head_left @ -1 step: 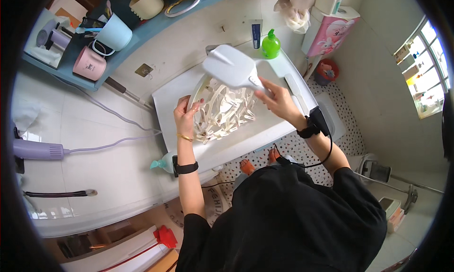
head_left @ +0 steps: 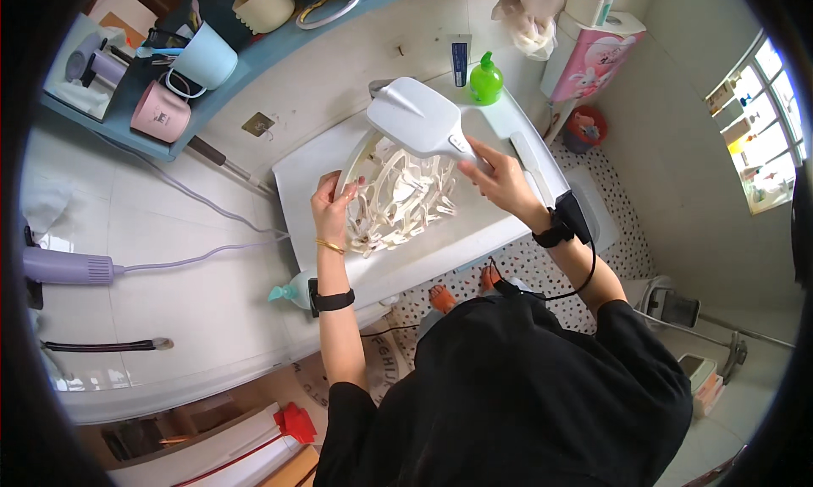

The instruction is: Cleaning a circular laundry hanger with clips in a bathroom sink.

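Note:
My right hand (head_left: 506, 182) is closed around the short handle of a white paddle-shaped device (head_left: 415, 114) with a small button near its neck. Its broad flat head is held over the washbasin (head_left: 296, 190). Below it, a cream-white clothes-drying hanger with many pegs (head_left: 402, 203) lies tangled in the basin, partly covered by the device. My left hand (head_left: 332, 201) grips the curved rim of this hanger at its left side, thumb and fingers pressed on it.
A green pump bottle (head_left: 486, 82) and a dark tube (head_left: 459, 63) stand at the basin's back. A teal-topped bottle (head_left: 292, 294) is beside my left wrist. Cups, including a pink cup (head_left: 161, 114), sit on the blue shelf (head_left: 254, 51). A purple hairdryer-like appliance (head_left: 68, 267) lies left.
The white device has shifted very slightly to the right. My left hand and the peg hanger look unmoved.

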{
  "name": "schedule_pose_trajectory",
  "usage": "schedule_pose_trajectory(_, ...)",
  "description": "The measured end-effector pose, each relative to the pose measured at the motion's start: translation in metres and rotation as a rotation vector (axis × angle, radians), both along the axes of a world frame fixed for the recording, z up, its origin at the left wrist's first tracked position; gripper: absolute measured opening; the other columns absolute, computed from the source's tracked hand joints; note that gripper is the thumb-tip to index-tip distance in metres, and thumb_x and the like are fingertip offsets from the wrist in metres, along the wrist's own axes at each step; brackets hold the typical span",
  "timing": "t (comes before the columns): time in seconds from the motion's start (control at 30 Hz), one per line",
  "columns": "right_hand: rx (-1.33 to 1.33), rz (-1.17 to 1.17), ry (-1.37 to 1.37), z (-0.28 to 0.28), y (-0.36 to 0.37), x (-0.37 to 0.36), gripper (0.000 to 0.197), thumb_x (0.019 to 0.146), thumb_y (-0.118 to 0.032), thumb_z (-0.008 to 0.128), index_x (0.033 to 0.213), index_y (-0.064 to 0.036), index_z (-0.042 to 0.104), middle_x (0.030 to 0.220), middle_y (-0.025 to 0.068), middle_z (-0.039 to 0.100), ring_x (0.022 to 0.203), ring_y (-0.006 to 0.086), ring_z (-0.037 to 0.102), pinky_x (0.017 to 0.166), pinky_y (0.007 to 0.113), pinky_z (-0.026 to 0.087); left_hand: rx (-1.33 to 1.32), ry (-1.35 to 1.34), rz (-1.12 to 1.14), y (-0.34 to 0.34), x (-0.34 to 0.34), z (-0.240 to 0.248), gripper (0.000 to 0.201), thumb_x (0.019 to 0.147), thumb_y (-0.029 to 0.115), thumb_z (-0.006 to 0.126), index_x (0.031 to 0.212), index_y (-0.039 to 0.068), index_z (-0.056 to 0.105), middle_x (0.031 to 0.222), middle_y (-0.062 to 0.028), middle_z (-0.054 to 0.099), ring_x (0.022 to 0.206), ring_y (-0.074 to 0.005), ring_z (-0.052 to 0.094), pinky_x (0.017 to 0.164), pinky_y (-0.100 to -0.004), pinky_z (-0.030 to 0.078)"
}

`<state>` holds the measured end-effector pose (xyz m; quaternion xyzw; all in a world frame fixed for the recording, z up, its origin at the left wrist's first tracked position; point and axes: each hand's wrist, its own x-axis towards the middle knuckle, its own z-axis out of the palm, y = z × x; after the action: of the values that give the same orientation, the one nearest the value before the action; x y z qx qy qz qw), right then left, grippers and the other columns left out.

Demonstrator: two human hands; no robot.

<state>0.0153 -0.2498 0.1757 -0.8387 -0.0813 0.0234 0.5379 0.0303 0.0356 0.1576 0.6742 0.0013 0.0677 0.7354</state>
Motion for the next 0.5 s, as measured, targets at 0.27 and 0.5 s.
schedule_pose_trajectory(0.27, 0.039, 0.049, -0.020, 0.007, -0.002, -0.002, 0.050, 0.081, -0.034, 0.055, 0.120, -0.0050, 0.044, 0.066, 0.0074, 0.054, 0.053, 0.0085, 0.047, 0.046, 0.023, 0.040, 0.086, -0.003, -0.030, 0.011, -0.004, -0.018, 0.020, 0.073, 0.000, 0.057, 0.092, -0.005, 0.056, 0.092, -0.0075, 0.054, 0.080, -0.0132, 0.056, 0.066, -0.0215, 0.040)
schedule_pose_trajectory(0.5, 0.223, -0.119, 0.156, -0.009, -0.027, 0.012, 0.050, 0.085, -0.035, 0.049, 0.123, -0.0055, 0.040, 0.058, -0.0019, 0.044, 0.045, 0.0040, 0.043, 0.040, 0.019, 0.036, 0.079, 0.012, -0.034, 0.020, -0.014, -0.029, 0.021, 0.072, -0.001, 0.057, 0.093, -0.006, 0.057, 0.095, -0.0060, 0.050, 0.082, -0.0140, 0.056, 0.067, -0.0208, 0.041)
